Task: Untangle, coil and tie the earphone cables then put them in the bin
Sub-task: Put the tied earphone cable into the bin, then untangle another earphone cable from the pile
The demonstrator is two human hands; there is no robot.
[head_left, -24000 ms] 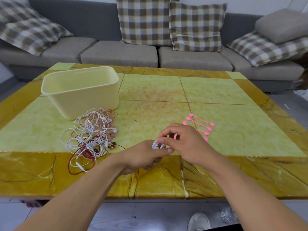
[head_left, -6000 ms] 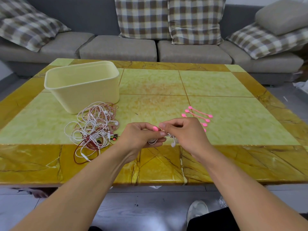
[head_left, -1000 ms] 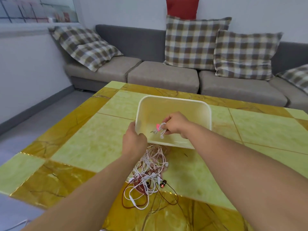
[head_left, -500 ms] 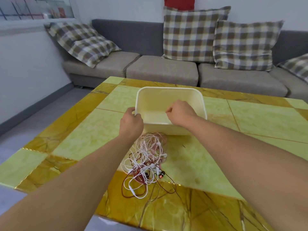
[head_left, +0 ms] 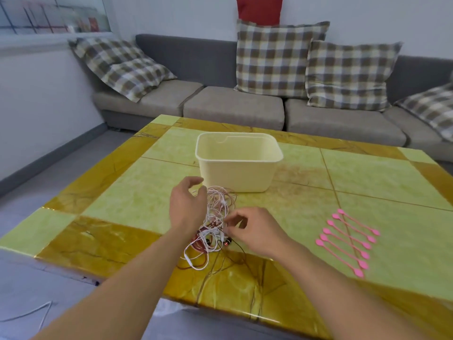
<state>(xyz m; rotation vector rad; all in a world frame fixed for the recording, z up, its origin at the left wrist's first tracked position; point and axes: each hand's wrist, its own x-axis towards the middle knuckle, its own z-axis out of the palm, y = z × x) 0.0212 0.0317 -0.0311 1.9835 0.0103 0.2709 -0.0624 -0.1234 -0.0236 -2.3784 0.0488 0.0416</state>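
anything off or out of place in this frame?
Mostly no. The bin stands upright, the pink ties lie in a neat row. The only mess is the expected earphone tangle under both hands. One stray white cable lies on the floor, lower left.

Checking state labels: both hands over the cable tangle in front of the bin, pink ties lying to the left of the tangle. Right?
Not quite. The head view shows the pink ties to the right of the cable tangle, not left. Left hand and right hand are over the tangle, in front of the bin.

Probably a home living room (grey sofa (head_left: 235,106), checked cushions (head_left: 272,57))
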